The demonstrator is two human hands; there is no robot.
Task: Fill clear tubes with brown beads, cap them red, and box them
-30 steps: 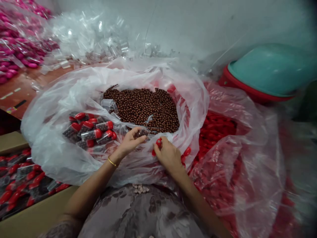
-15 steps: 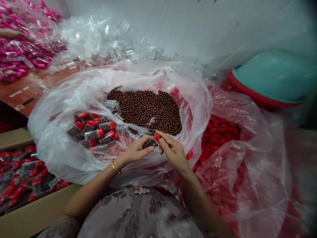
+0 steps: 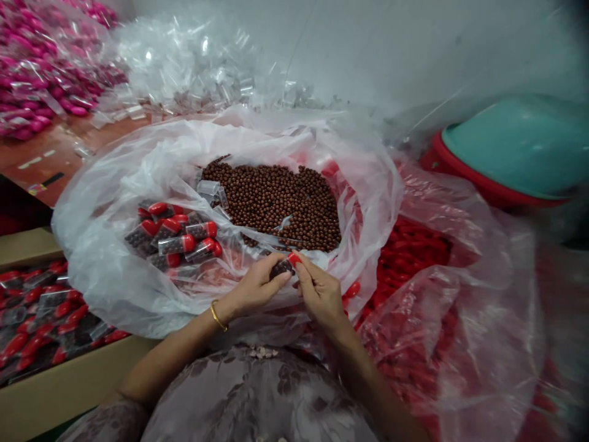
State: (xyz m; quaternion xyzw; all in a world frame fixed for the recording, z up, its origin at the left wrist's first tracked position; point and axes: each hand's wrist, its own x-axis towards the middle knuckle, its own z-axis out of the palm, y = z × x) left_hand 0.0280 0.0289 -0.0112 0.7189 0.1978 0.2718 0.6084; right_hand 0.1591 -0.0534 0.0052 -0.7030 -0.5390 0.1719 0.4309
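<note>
Seemingly to steady it, the left hand (image 3: 255,283) grasps 1 bead-filled tube (image 3: 280,269) while the right hand (image 3: 322,293) pinches its red cap (image 3: 294,258). It's above the plastic bag (image 3: 110,172), near brown beads (image 3: 285,199), probably for short reaches.

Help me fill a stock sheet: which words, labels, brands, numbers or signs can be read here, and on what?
No readable text anywhere.
Small colourful patch on the table: too small and blurred to read.
Clear tube in the left hand, red cap in the right hand: no lettering visible.

Dim light, blurred right edge
</note>
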